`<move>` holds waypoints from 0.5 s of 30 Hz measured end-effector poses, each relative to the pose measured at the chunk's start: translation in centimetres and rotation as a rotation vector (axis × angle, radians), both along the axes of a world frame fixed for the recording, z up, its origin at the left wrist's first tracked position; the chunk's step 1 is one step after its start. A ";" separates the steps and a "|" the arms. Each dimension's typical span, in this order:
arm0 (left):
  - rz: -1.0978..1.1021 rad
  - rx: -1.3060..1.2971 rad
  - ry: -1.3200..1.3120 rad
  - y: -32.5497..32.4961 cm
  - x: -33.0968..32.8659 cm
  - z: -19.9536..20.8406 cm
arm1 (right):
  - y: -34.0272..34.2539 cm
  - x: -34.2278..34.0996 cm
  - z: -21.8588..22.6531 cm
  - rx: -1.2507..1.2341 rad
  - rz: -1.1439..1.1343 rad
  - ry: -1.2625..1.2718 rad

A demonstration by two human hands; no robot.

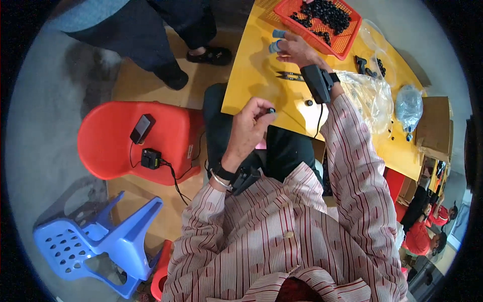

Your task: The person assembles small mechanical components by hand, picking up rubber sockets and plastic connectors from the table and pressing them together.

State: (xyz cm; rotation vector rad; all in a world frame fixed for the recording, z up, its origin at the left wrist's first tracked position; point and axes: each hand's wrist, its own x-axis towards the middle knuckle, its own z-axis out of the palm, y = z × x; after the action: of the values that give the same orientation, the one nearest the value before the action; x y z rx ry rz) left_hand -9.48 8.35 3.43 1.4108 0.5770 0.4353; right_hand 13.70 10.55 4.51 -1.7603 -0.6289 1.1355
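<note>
My left hand (250,125) is closed in a pinch at the near edge of the yellow table (251,65). Between its thumb and forefinger sits a small black round part (270,110). Farther off, my right hand (296,50) reaches over the tabletop beside an orange-red basket (329,49) heaped with small black parts (329,15). Its fingers are apart, two of them wearing blue-grey finger covers (274,47), and nothing shows in them. Thread snips (290,76) lie on the table just below the right hand. One loose black part (309,102) rests near the right wrist.
On the table's right lie a clear plastic bag (370,98), a tied bluish bag (408,104) and a cardboard box (434,123). A red chair (108,131) with black devices and cables stands left, a blue stool (121,246) behind it. Another person's legs (136,45) are at far left.
</note>
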 end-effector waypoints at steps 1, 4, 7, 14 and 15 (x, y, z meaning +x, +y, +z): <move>0.026 -0.022 -0.013 0.3 -0.1 0.0 | 0.0 -0.1 0.1 0.020 0.010 -0.003; 0.022 -0.027 -0.047 1.1 0.4 0.5 | -3.1 -0.8 0.8 0.161 0.033 0.035; 0.106 -0.077 -0.139 1.2 0.0 0.2 | -7.0 -5.9 2.4 0.401 0.125 0.133; 0.245 -0.227 -0.273 0.3 0.2 1.1 | -11.0 -12.2 0.8 0.551 -0.106 0.329; 0.231 -0.231 -0.249 0.2 0.2 1.4 | -11.3 -12.4 0.8 0.553 -0.127 0.347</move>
State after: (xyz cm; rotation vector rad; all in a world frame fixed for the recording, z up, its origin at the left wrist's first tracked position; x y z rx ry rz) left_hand -9.26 8.57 4.82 1.0547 0.5687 0.6952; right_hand 1.27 -0.72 5.32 -1.0884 -0.5431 1.0238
